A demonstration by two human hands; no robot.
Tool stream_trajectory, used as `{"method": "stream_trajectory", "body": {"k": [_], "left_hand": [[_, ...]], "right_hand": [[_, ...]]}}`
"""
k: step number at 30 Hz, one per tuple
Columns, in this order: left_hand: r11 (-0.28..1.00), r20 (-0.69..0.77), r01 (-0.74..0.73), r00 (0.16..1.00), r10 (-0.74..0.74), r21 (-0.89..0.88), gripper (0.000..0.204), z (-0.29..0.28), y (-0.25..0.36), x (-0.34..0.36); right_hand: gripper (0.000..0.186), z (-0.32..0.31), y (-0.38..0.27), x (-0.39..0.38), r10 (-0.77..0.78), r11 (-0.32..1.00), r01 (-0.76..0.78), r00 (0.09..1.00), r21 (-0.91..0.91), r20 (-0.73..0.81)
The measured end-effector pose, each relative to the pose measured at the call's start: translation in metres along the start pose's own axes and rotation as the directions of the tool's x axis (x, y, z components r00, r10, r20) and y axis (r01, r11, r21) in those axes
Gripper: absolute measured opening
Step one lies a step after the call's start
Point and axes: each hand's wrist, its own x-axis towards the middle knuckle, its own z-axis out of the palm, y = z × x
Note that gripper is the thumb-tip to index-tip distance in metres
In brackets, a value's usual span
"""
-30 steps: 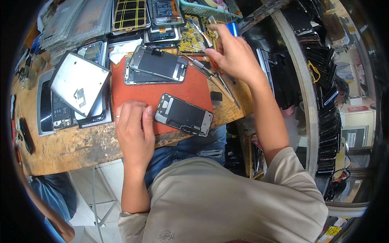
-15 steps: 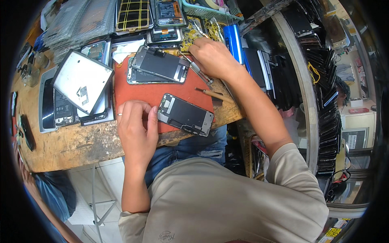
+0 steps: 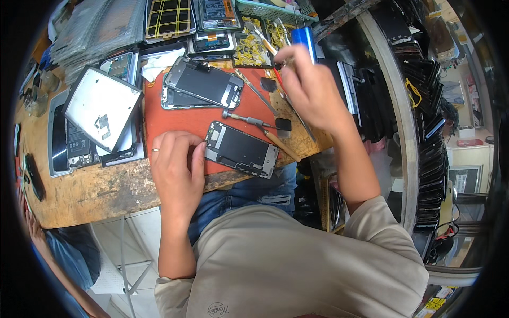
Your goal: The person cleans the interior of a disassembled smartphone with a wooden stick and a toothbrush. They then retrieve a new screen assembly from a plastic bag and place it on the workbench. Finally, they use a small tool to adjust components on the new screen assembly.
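Note:
My left hand pinches the left end of a phone screen, which lies back side up at the mat's near edge. My right hand, slightly blurred, is raised at the right side of the bench beside a blue cylinder. Its fingers are curled together; what they hold is hard to make out. Below it rest a small screwdriver, a wooden-handled tool and metal tweezers. Farther back on the red mat, another phone screen lies across an opened phone.
At left, a white panel lies on stacked phone parts. Bubble-wrap sleeves and more phones fill the back. Near the right hand is a tray of yellow pieces. A wooden frame stands right; another person's arm shows lower left.
My right hand has moved right and toward me, away from the tweezers. The screwdriver now lies lower and farther left on the mat. My left hand stays at the screen.

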Motion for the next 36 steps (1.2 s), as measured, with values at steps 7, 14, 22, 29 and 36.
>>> {"method": "stream_trajectory", "body": {"k": [7,14,22,29,36], "left_hand": [[1.000,-0.001,-0.002,1.000,0.002,0.018,0.013,0.000,0.001,0.000],[0.998,-0.003,-0.019,1.000,0.019,0.055,0.012,0.001,0.003,0.001],[0.999,-0.016,-0.009,1.000,0.010,0.033,0.012,0.000,0.002,0.000],[0.998,-0.011,-0.015,1.000,0.015,0.064,0.014,0.002,0.002,0.000],[0.997,-0.006,-0.003,1.000,0.004,0.071,0.017,0.003,0.002,0.001]], "right_hand": [[0.023,0.002,-0.015,-0.052,0.083,0.965,0.065,0.842,-0.252,0.533],[0.028,0.012,-0.008,-0.047,-0.027,0.975,0.104,0.932,-0.196,0.362],[0.026,0.038,-0.007,-0.021,-0.164,0.922,0.290,0.892,-0.256,0.422],[0.023,0.003,0.014,-0.004,-0.098,0.894,0.105,0.994,-0.435,0.037],[0.023,0.015,-0.017,-0.019,0.076,0.872,-0.029,0.994,0.489,-0.076]]}}
